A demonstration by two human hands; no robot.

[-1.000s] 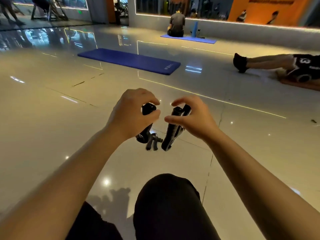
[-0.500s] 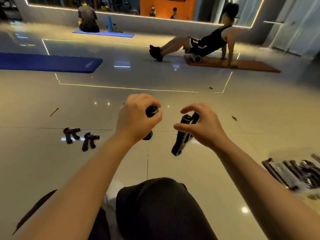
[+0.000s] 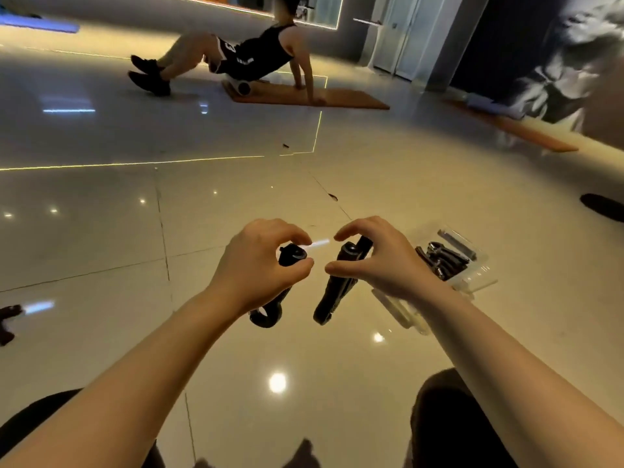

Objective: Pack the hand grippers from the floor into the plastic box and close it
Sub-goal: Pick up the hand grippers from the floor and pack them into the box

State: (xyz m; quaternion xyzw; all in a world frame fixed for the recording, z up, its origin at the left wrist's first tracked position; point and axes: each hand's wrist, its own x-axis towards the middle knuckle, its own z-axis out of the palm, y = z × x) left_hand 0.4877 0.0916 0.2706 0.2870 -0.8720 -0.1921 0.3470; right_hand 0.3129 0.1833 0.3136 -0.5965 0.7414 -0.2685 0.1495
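My left hand (image 3: pixel 260 265) grips a black hand gripper (image 3: pixel 271 304) by its upper handle, its coil hanging below the palm. My right hand (image 3: pixel 374 261) holds a second black hand gripper (image 3: pixel 332 293), squeezed narrow, pointing down and left. Both are held above the glossy floor. To the right, on the floor, lies the clear plastic box (image 3: pixel 476 278), open, with several black grippers (image 3: pixel 439 261) inside; my right wrist covers its near part. Another gripper (image 3: pixel 6 320) lies on the floor at the far left edge.
A person in black leans back on an orange mat (image 3: pixel 314 96) ahead. A second orange mat (image 3: pixel 520 130) lies at the right by a dark wall. A dark shoe-like shape (image 3: pixel 602 207) sits at the right edge. My knees fill the bottom corners.
The view has swung to the right: the plastic box now sits right beside my right hand, and the floor grippers have slid to the far left edge. Both hands keep their grippers.
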